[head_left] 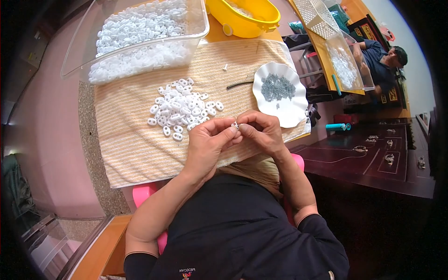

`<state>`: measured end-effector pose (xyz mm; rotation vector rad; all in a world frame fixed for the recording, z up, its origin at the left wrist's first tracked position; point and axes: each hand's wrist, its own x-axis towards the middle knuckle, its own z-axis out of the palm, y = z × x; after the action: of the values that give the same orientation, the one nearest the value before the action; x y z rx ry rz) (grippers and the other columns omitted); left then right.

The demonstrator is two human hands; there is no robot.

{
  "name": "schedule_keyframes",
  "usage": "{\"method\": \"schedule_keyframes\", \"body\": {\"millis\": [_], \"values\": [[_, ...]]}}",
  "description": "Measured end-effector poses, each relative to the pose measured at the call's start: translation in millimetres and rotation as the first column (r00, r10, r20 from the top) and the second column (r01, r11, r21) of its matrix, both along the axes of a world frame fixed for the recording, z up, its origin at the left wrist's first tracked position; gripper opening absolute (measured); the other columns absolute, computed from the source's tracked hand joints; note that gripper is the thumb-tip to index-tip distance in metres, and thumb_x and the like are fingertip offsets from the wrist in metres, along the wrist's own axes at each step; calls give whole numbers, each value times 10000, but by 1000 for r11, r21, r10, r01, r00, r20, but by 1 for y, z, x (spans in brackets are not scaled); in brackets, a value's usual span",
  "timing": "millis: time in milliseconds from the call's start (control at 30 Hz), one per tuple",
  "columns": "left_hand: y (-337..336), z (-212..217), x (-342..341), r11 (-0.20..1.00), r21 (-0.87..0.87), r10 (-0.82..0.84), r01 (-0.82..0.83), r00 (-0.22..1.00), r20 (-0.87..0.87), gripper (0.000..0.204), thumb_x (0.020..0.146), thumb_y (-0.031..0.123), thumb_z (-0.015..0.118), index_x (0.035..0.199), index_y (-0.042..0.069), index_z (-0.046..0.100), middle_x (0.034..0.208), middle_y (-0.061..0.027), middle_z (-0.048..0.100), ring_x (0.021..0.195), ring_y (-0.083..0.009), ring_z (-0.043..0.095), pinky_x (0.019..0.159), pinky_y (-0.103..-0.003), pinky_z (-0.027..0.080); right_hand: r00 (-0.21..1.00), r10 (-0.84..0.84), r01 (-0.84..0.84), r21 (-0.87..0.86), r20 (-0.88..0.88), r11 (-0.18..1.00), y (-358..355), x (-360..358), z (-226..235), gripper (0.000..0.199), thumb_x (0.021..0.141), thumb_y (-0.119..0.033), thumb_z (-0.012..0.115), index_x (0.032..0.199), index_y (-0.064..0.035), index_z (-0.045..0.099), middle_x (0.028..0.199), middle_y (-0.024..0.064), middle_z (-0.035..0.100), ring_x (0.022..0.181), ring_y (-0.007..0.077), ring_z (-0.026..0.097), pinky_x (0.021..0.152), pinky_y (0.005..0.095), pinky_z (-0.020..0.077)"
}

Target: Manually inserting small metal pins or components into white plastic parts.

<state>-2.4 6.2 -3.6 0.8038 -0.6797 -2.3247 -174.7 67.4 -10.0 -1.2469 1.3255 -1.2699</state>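
My left hand (211, 142) pinches a small white two-holed plastic piece (234, 125) between thumb and fingers. From the other side, my right hand (262, 134) closes thumb and forefinger at the same piece; whether a tiny grey part is also between these fingertips is too small to tell. Just beyond my left hand lies a loose heap of similar white oval pieces (177, 109). Beyond my right hand is a white scalloped plate (291, 114) bearing a heap of small grey translucent parts (277, 87).
A striped cloth (126, 144) covers the table. At the far left stands a clear tub (198, 35) full of white pieces, beside a yellow tub (249, 24). A thin black rod (239, 85) touches the plate's left side. Another person (375, 60) sits at a table (326, 70) at the right.
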Motion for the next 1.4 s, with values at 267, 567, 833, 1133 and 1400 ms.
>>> {"method": "schedule_keyframes", "body": {"millis": [267, 567, 833, 1133, 1400], "values": [[1, -1, -1, 1000, -4, 16, -16, 1000, 8, 194, 881, -2, 610, 1065, -63, 611, 922, -109, 662, 786, -129, 655, 735, -229, 566, 991, -5, 6, 5, -137, 1000, 0, 2, 7, 99, 887, -61, 614, 910, 34, 625, 885, 68, 629, 828, 121, 572, 749, 245, 456], [5, -3, -2, 998, -58, 23, -23, 1000, 15, 181, 867, -18, 616, 1046, -45, 610, 923, -119, 666, 780, -160, 665, 722, -256, 575, 998, 26, -31, 88, 59, 996, 0, 3, 12, 119, 921, -68, 585, 935, 43, 625, 827, 50, 648, 755, 97, 635, 699, 229, 525], [5, -4, -2, 999, -34, 20, -20, 1000, -16, 172, 869, -22, 613, 1039, -47, 609, 931, -130, 664, 803, -172, 669, 734, -266, 577, 997, 40, -47, 94, 72, 994, 0, -2, 9, 135, 918, -77, 599, 956, 48, 630, 840, 58, 667, 767, 102, 648, 706, 228, 531], [-1, 2, 0, 999, -31, 30, -31, 999, -36, 177, 872, -13, 613, 1047, -41, 606, 927, -125, 661, 803, -173, 664, 758, -282, 576, 984, -11, -15, 144, 178, 989, -3, -1, 17, 201, 907, -73, 611, 1059, 58, 613, 860, 64, 671, 754, 103, 641, 687, 233, 533], [-14, 9, 9, 989, 2, 146, -146, 987, -72, 201, 874, -2, 617, 1072, -34, 598, 908, -108, 653, 802, -179, 662, 768, -293, 580, 978, -49, 79, 145, -202, 986, -21, 1, 13, 152, 874, -39, 639, 1005, 38, 632, 829, 47, 646, 688, 81, 597, 624, 223, 493]]}}
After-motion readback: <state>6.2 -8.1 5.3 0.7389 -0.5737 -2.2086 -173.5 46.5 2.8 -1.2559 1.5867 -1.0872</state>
